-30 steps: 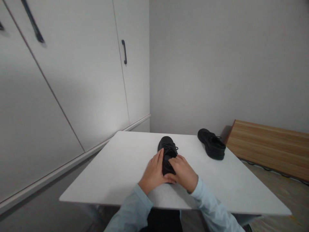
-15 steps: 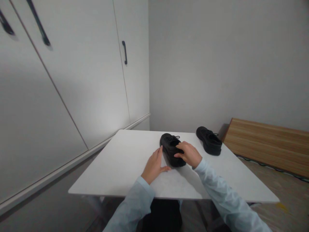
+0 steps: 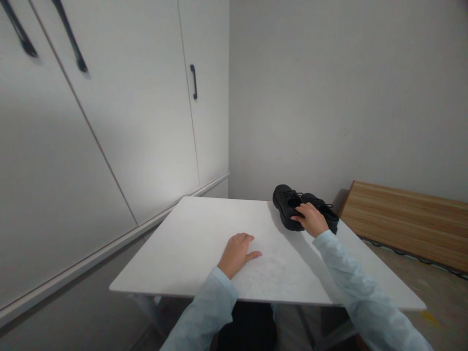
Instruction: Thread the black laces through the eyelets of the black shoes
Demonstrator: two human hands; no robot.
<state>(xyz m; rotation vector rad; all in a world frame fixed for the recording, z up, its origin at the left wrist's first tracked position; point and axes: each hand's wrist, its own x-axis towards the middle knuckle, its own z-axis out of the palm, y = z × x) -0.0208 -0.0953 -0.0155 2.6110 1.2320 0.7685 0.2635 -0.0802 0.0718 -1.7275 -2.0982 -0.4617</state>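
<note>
A black lace-up shoe [image 3: 285, 207] is gripped at its opening by my right hand [image 3: 310, 219], toe pointing away, near the back right of the white table [image 3: 175, 253]. Just right of it, partly hidden by my right hand and the held shoe, is a second black shoe [image 3: 331, 218]. My left hand [image 3: 237, 254] is above the middle of the table, thumb apart from the fingers, holding nothing.
White cabinets [image 3: 139, 122] with dark handles rise on the left. A grey wall [image 3: 329, 97] stands behind the table. At the right is a wood-grain panel [image 3: 405, 222], low beside the table.
The shoe in my right hand has moved right and back, close beside the other shoe. My left hand has come away from it and stays near the table's middle.
</note>
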